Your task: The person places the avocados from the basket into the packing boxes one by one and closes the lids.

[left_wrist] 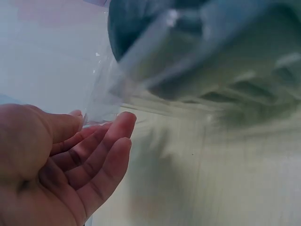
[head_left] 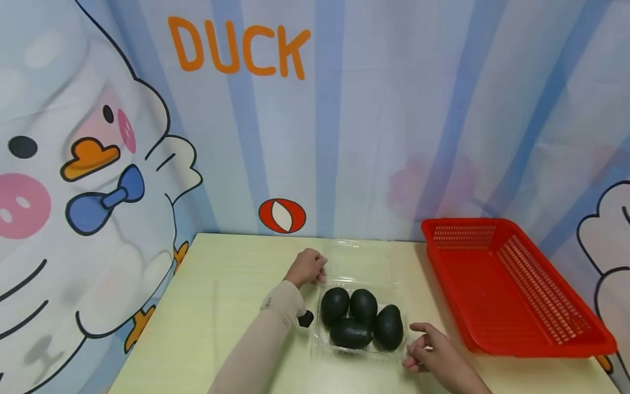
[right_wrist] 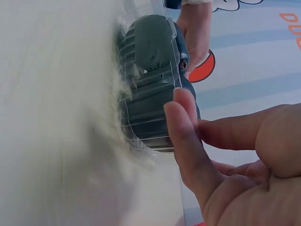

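Observation:
A clear plastic clamshell box point(head_left: 320, 340) holds several dark avocados point(head_left: 351, 334), and its lid point(head_left: 359, 262) is folded back toward the wall. At the lid's left edge is my left hand point(head_left: 307, 268). The left wrist view shows the thumb and forefinger of that hand point(left_wrist: 70, 155) pinching the thin clear plastic. My right hand point(head_left: 433, 353) is beside the box's front right corner, forefinger extended. In the right wrist view the fingertips point(right_wrist: 178, 110) overlap the rim of the box; whether they touch it I cannot tell.
A red plastic basket point(head_left: 492, 301) with slotted sides stands to the right of my right hand. The pale wooden table point(head_left: 236, 290) ends at a cloth backdrop point(head_left: 364, 137) printed with ducks. A small black object point(head_left: 305, 318) is at my left wrist.

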A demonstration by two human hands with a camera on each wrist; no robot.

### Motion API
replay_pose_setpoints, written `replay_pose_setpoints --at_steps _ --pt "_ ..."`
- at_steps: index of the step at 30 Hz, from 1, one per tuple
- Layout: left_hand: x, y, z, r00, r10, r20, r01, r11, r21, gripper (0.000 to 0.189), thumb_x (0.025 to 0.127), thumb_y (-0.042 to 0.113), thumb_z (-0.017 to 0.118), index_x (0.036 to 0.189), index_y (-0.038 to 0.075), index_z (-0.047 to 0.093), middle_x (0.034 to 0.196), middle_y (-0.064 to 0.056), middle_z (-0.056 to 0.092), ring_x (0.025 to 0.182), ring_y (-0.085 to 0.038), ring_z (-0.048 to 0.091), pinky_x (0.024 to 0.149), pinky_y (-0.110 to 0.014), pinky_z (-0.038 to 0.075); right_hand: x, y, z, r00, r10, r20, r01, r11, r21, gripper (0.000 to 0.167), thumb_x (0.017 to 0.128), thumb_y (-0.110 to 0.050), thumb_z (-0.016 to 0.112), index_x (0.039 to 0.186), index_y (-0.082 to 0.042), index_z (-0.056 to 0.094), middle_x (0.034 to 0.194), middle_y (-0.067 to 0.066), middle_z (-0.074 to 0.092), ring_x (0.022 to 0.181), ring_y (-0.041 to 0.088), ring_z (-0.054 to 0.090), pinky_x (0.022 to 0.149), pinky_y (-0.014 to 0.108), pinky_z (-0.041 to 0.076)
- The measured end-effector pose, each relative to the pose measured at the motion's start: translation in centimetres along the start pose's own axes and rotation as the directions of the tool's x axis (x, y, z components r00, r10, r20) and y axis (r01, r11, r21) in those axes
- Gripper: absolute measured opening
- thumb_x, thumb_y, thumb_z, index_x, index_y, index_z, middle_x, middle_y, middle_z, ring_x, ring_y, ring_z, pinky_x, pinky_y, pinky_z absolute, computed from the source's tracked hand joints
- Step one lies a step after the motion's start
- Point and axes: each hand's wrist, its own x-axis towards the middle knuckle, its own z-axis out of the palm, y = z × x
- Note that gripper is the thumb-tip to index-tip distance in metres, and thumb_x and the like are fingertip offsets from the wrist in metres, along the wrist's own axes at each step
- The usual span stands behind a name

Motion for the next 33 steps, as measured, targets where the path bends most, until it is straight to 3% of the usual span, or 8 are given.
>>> replay_pose_setpoints --at_steps 5,9,15,18,23,26,30,33 --pt "0.2 0.3 0.1 1.000 -0.011 -0.010 0.011 1.000 -0.028 0.027 0.106 0.019 0.054 0.100 -0.002 0.071 0.081 -0.009 0.068 0.061 -0.017 0.062 0.058 -0.029 0.055 -0.1 0.1 0.5 1.000 0.015 -0.005 -0.015 1.000 0.008 0.055 0.099 0.003 0.057 0.142 0.018 0.027 0.085 0.013 0.061 0.076 0.026 0.071 0.070 0.035 0.061" --pt "-0.4 0.6 -0.1 0.999 0.012 -0.052 -0.015 0.998 -0.067 0.023 0.105 0.018 0.055 0.104 0.000 0.069 0.088 -0.009 0.070 0.064 -0.019 0.063 0.059 -0.031 0.056 -0.1 0.1 0.3 1.000 -0.002 -0.001 0.002 1.000 0.022 0.056 0.099 0.003 0.057 0.143 0.018 0.026 0.085 0.013 0.061 0.076 0.026 0.070 0.069 0.036 0.061" --pt "-2.1 1.5 -0.6 0.991 0.047 -0.126 -0.062 0.991 -0.119 0.015 0.103 0.020 0.059 0.108 0.006 0.063 0.103 -0.013 0.073 0.074 -0.022 0.072 0.064 -0.031 0.057 0.1 0.4 -0.1 1.000 -0.022 -0.004 0.022 0.999 0.039 0.054 0.099 0.003 0.055 0.143 0.019 0.027 0.084 0.013 0.063 0.076 0.028 0.071 0.068 0.036 0.061" --pt "-3.5 2.0 -0.9 0.981 0.109 -0.159 -0.123 0.989 -0.079 0.013 0.102 0.021 0.062 0.109 0.010 0.061 0.111 -0.015 0.072 0.083 -0.026 0.075 0.070 -0.034 0.058 0.1 0.3 -0.1 1.000 -0.004 -0.023 0.005 0.999 0.036 0.051 0.100 0.002 0.054 0.142 0.018 0.030 0.083 0.013 0.064 0.074 0.028 0.071 0.067 0.037 0.061" --pt "-6.4 2.2 -1.3 0.945 0.243 -0.219 -0.225 0.969 0.106 0.014 0.101 0.021 0.064 0.112 0.013 0.065 0.118 -0.009 0.071 0.100 -0.025 0.072 0.089 -0.043 0.057 0.2 -0.2 -0.1 0.994 0.080 -0.077 -0.076 0.996 0.056 0.045 0.108 -0.014 0.044 0.143 0.013 0.035 0.086 0.014 0.066 0.073 0.027 0.071 0.068 0.038 0.061" --pt "-8.2 1.6 -1.3 0.923 0.307 -0.230 -0.266 0.944 0.194 0.016 0.100 0.017 0.066 0.115 0.011 0.068 0.120 -0.007 0.070 0.105 -0.025 0.070 0.092 -0.043 0.056 0.3 -0.6 -0.3 0.986 0.131 -0.100 -0.121 0.987 0.103 0.053 0.112 -0.031 0.036 0.143 0.011 0.038 0.086 0.015 0.066 0.073 0.028 0.070 0.069 0.040 0.061" --pt "-10.6 0.3 -0.7 0.887 0.402 -0.227 -0.323 0.892 0.316 0.020 0.097 0.015 0.070 0.117 0.011 0.070 0.122 -0.006 0.069 0.106 -0.022 0.069 0.091 -0.042 0.057 0.6 -1.2 -0.5 0.977 0.184 -0.106 -0.164 0.971 0.172 0.070 0.110 -0.051 0.026 0.144 0.010 0.039 0.083 0.015 0.066 0.070 0.029 0.070 0.070 0.043 0.061" --pt "-12.2 -0.7 0.1 0.837 0.494 -0.236 -0.375 0.831 0.410 0.022 0.094 0.016 0.074 0.115 0.013 0.072 0.122 -0.003 0.069 0.109 -0.020 0.068 0.091 -0.041 0.056 0.6 -1.5 -0.7 0.977 0.191 -0.092 -0.171 0.967 0.187 0.076 0.109 -0.055 0.025 0.144 0.011 0.038 0.082 0.014 0.066 0.070 0.028 0.070 0.070 0.043 0.061"
